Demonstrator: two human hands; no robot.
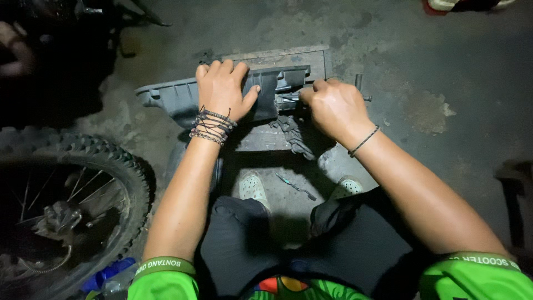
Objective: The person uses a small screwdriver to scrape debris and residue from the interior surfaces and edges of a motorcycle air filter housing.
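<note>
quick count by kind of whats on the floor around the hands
grey plastic panel under left hand: 1
T-handle tool by closed right hand: 1
small screwdriver: 1
dark rag: 1
knobby wheel: 1
total: 5

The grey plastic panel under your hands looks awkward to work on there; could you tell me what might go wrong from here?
1. The left hand only presses the grey plastic panel flat on the wooden block; it overhangs on the left, so it may tip or slide.
2. The right hand is clenched on a T-handled tool close to the left thumb; a slip could hit it.
3. The small screwdriver lying between the feet could be stepped on in the dim light.
</note>
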